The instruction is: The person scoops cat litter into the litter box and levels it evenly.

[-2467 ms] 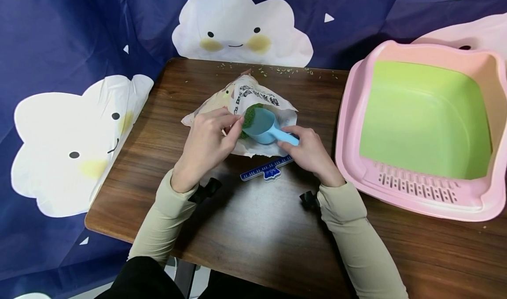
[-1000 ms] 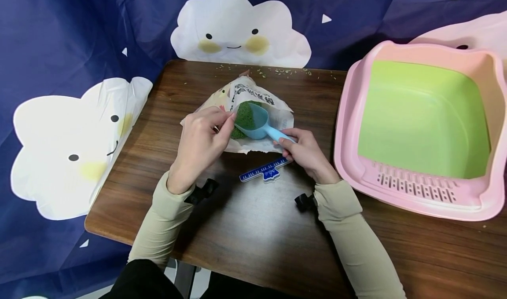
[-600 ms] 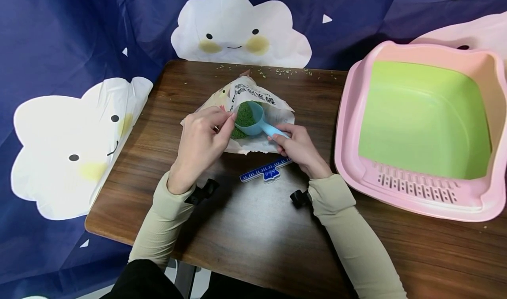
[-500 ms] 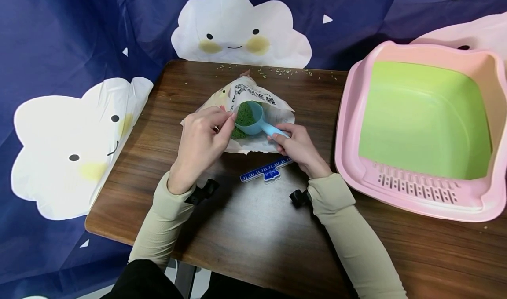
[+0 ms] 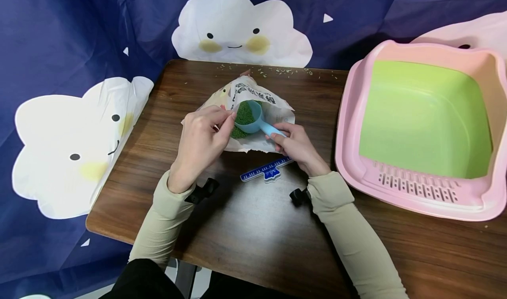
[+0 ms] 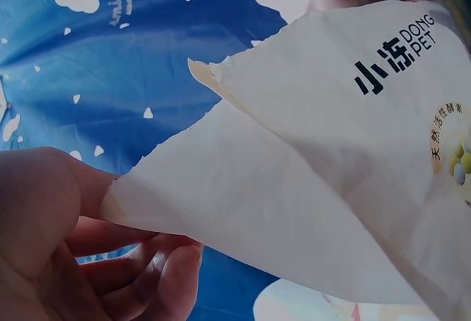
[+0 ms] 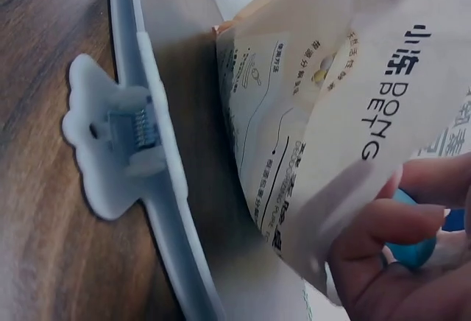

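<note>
A paper bag (image 5: 283, 114) with printed lettering lies with its open mouth toward me and green granules (image 5: 238, 133) inside. My left hand (image 5: 202, 140) pinches the left edge of that mouth between thumb and fingers; the left wrist view shows the torn rim of the bag (image 6: 294, 137) held there. In the bag's mouth sits a light blue scoop (image 5: 253, 126), with green granules seen at its bowl. My right hand (image 5: 298, 146) grips the scoop's handle. In the right wrist view the fingers curl round the blue handle (image 7: 416, 247), and the bag partly hides the scoop.
A blue bag clip (image 5: 266, 170) lies on the wooden table (image 5: 253, 228) just in front of the bag. To the right stands a pink litter box (image 5: 350, 127) with a green inside. Pale bits (image 5: 283, 71) are scattered along the table's back edge.
Over these frames my right hand has moved left with the scoop, whose bowl sits farther left among the granules. My left hand shifted slightly left early on, then stayed, still pinching the bag's edge.
</note>
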`<move>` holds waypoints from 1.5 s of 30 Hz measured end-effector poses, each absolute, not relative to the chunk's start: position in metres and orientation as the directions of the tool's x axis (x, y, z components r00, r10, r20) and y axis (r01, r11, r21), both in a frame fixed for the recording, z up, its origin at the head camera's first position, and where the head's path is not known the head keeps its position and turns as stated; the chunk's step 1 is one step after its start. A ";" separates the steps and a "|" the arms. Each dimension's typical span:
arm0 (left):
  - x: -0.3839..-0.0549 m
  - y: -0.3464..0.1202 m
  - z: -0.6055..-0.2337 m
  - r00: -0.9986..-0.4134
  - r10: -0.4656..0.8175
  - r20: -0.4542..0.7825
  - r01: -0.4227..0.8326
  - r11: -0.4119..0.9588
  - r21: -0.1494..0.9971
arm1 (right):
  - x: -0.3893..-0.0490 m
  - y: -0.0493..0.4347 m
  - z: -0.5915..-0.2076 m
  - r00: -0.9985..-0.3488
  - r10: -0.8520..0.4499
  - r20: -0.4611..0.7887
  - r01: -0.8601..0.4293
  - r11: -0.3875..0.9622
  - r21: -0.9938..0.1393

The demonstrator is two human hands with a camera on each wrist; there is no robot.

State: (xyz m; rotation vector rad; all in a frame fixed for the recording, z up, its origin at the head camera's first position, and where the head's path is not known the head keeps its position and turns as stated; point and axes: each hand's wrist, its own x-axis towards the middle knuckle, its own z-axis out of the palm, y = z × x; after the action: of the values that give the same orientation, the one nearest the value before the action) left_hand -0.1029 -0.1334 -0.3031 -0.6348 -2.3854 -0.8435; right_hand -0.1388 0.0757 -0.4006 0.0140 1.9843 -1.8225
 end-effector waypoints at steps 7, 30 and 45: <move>-0.104 -0.137 -0.301 -0.755 0.242 0.609 0.572 0.698 0.431 | -0.137 0.083 -0.402 -0.900 -0.283 -0.333 0.312 0.117 -0.943; -0.106 -0.139 -0.301 -0.760 0.201 0.617 0.558 0.689 0.463 | -0.127 0.094 -0.405 -0.860 -0.379 -0.341 0.430 -0.181 -0.884; -0.106 -0.138 -0.301 -0.768 0.194 0.610 0.547 0.694 0.469 | -0.121 0.095 -0.399 -0.867 -0.392 -0.308 0.426 -0.261 -0.866</move>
State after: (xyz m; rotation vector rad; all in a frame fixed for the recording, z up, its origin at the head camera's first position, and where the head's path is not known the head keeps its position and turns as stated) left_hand -0.1059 -0.1385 -0.3008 -0.5678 -2.3758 -0.8905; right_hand -0.1213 0.0954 -0.3989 0.0416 1.4925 -2.1531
